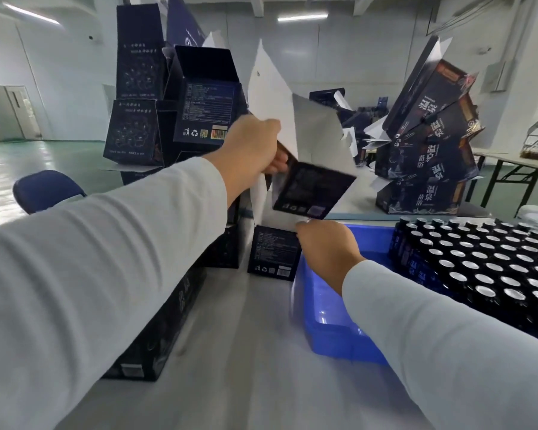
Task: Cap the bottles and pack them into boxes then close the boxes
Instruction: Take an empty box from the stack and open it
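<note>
Cardboard everywhere in this one. Left hand is at centre frame with its grip closed on an unfolded dark box, fingers pinching the left edge while the white inner flaps stick up and out above it. Right hand is just below, fingertips touching the box's bottom edge; whether it's actually pinching or just pressing, I can't tell, the fingers are hidden behind the knuckles.

Bottles sit in tight rows at the right of the frame, dark with shiny silver tops, packed into a blue tray whose near left part is bare. Right arm crosses over that bare bit.

Another small dark box stands on the tabletop just under the held one, touching the tray's left wall. A long flat dark carton lies lower left under the left sleeve. Stacks of open boxes crowd the upper left, and a leaning pile of printed cartons fills the upper right. Open room is mostly the tabletop strip down the lower middle.
</note>
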